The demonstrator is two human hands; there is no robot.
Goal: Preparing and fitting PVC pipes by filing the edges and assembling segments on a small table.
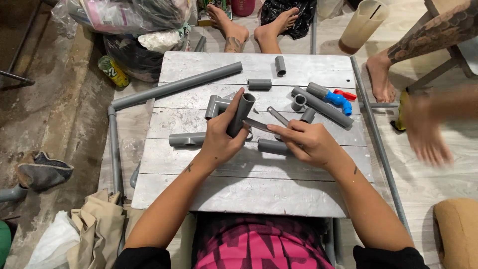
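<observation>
Head view: left hand [219,142] has its fingers wrapped tight around a short gray pipe [240,114], held up over the counter [249,192]. Right hand [308,142] pinches a thin metal blade [259,124] that touches the pipe.

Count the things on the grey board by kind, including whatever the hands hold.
Straight grey pipes: 7
Grey fittings: 3
Blue valve: 1
Metal strips: 2
Total: 13
The left hand grips one pipe, and the right hand one strip.
</observation>
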